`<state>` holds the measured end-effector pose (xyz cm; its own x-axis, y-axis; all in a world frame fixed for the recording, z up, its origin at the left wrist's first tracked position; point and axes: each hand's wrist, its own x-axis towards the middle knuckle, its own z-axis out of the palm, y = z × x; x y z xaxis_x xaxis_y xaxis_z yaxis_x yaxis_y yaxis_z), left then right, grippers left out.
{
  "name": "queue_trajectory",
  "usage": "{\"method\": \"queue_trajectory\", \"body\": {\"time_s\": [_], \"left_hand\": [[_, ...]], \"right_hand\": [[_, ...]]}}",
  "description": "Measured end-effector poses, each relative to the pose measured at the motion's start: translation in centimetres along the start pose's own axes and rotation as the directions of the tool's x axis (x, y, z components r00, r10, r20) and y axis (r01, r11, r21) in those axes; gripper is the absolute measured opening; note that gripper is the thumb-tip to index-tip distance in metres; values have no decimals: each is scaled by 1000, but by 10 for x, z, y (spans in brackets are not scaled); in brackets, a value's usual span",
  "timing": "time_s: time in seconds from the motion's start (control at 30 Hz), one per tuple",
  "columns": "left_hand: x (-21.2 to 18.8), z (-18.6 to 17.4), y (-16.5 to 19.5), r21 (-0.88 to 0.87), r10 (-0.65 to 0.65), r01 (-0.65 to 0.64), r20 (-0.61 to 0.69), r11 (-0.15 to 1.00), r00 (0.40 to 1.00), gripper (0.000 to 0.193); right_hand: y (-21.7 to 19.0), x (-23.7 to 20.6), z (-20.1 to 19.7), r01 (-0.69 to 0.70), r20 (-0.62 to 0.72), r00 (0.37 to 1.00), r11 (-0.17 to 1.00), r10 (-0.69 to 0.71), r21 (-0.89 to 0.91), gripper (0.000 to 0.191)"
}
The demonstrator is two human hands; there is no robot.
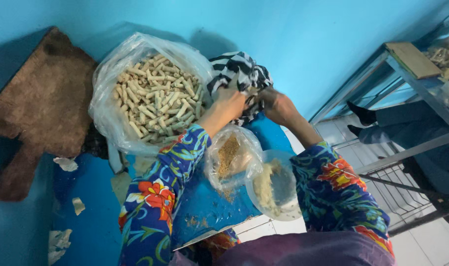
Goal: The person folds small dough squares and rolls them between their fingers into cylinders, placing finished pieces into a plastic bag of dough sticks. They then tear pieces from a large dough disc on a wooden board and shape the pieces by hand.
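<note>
Nearest, floral sleeves (155, 197). Both hands, left hand (228, 104) and right hand (276, 106), fingers closed on striped bag (239, 74) at 12 o'clock; crumb bag (229, 155) beneath the forearms risks being tipped.

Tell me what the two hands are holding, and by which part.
Both the left hand and right hand grip the black-and-white striped plastic bag at its lower, gathered edge.

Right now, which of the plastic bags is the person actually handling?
The black-and-white patterned bag: the left hand and right hand both grip it. The big clear bag of rolls and small crumb bag lie untouched.
</note>
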<state>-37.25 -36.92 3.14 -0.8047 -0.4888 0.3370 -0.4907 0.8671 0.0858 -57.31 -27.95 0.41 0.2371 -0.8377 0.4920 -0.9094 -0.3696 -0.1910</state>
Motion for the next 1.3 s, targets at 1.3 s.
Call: {"method": "queue_trajectory", "body": {"time_s": [1.3], "left_hand": [[23, 9, -8, 338, -250, 226, 28, 914, 968, 74]], "right_hand": [[10, 38, 45, -688, 261, 716, 593, 648, 418, 30]]}}
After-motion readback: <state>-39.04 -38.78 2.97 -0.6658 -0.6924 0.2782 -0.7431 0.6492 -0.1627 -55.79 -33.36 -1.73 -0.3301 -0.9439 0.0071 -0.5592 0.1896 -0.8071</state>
